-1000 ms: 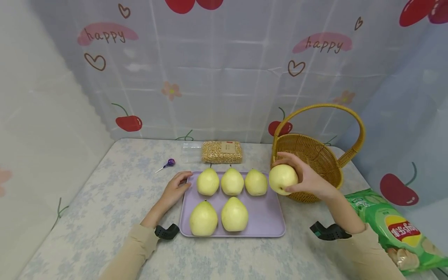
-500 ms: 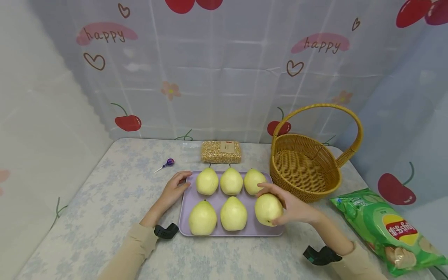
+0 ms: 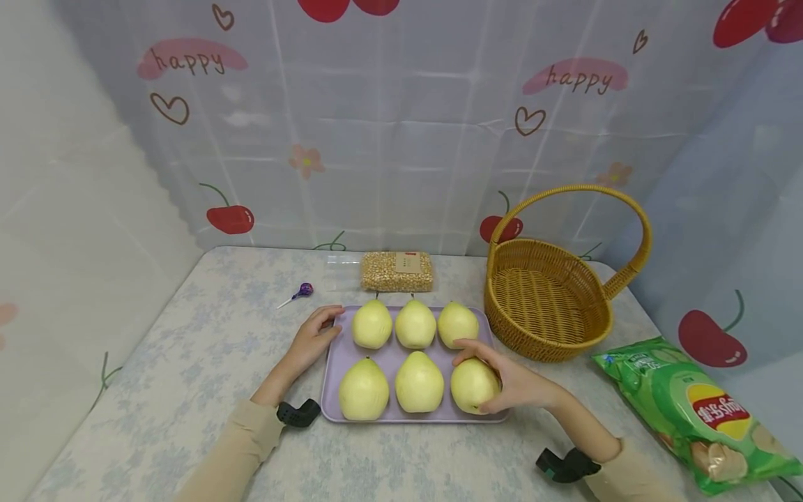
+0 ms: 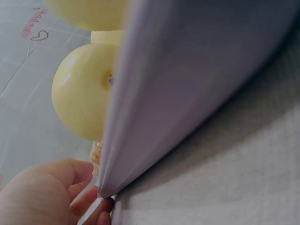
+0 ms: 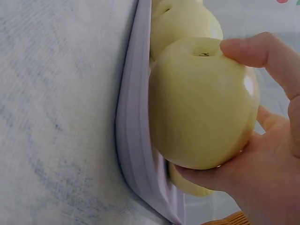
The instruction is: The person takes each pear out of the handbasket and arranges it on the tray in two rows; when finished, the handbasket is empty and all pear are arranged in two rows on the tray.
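Note:
My right hand (image 3: pixel 517 383) grips a pale yellow pear (image 3: pixel 472 387) at the front right of the lilac tray (image 3: pixel 389 418). In the right wrist view the thumb lies by the hollow at the pear's end, the fingers round its far side; whether its underside touches the tray is hard to tell. Five other places are not all alike: several more pears (image 3: pixel 419 382) sit on the tray in two rows. My left hand (image 3: pixel 311 341) holds the tray's far left corner, its fingers bent at the rim in the left wrist view; the fingertips are partly hidden.
A wicker basket (image 3: pixel 546 348) with a tall handle stands right of the tray. Further right lies a green chip bag (image 3: pixel 702 418). Behind the tray are a packet of yellow kernels (image 3: pixel 396 272) and, leftward, a purple lollipop (image 3: pixel 304 289). Curtains surround the table.
The right hand has brought its pear from beside the basket leftward and toward the body, down to the tray's front right. The left hand has stayed at the tray corner.

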Demonstrator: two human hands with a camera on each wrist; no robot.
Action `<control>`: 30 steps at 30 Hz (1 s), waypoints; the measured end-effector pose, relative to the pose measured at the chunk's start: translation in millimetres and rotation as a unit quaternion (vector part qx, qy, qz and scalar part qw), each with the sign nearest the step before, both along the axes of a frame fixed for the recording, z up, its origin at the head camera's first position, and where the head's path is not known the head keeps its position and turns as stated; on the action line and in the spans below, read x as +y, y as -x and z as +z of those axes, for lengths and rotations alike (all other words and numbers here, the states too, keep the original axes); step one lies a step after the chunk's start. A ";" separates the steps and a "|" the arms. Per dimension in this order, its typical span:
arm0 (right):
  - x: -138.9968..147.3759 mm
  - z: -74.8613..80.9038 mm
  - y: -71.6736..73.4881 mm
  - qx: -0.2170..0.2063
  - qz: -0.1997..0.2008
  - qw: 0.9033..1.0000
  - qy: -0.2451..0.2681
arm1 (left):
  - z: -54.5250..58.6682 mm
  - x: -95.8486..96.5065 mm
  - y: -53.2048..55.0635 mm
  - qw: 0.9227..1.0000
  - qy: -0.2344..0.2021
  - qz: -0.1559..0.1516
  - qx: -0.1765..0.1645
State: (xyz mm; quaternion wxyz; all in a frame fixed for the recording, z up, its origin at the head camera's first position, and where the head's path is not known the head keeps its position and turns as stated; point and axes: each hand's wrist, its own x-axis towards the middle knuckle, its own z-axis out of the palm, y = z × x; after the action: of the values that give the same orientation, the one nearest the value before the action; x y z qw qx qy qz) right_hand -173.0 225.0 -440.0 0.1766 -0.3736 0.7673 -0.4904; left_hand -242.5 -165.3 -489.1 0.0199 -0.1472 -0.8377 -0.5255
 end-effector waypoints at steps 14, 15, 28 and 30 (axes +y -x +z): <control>4.8 -0.5 -3.5 0.028 -0.004 1.000 -0.010 | -5.7 -3.6 4.0 1.000 -0.004 -0.001 0.000; 4.3 -0.1 -4.0 0.030 -0.004 0.999 -0.010 | -6.0 -3.7 4.2 1.000 -0.004 -0.001 0.003; 6.9 1.7 -3.8 0.037 -0.009 0.999 -0.004 | 12.6 2.1 -6.5 1.000 -0.005 -0.005 0.008; 7.3 2.6 -2.9 0.033 -0.014 0.999 0.003 | 23.0 4.2 -10.5 1.000 -0.009 -0.010 -0.002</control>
State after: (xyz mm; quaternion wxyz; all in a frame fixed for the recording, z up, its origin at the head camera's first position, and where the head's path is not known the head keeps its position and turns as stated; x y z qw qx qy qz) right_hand -170.1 232.3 -437.4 0.1433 -0.3791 0.7764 -0.4827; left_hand -231.9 -161.0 -466.1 0.0146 -0.1545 -0.8316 -0.5333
